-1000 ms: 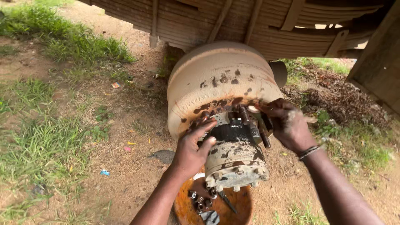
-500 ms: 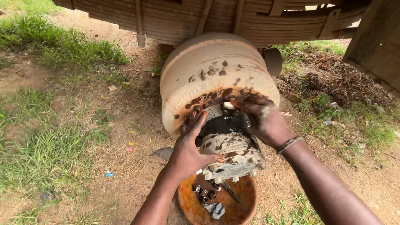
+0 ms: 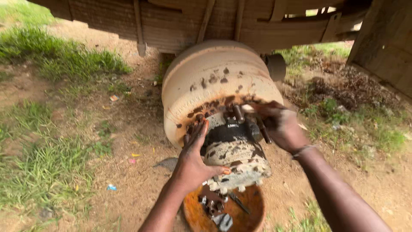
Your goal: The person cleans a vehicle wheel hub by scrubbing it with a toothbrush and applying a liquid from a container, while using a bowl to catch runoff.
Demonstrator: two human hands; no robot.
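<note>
Rusty hub sits between both hands: left hand fingers spread against it, right hand fingers curled around its studs.

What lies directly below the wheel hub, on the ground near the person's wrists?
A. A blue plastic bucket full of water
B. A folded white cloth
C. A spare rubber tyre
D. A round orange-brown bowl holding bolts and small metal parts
D: under the hub, between the left hand and the right hand, sits a rusty orange bowl with bolts and small metal pieces inside it.
</note>
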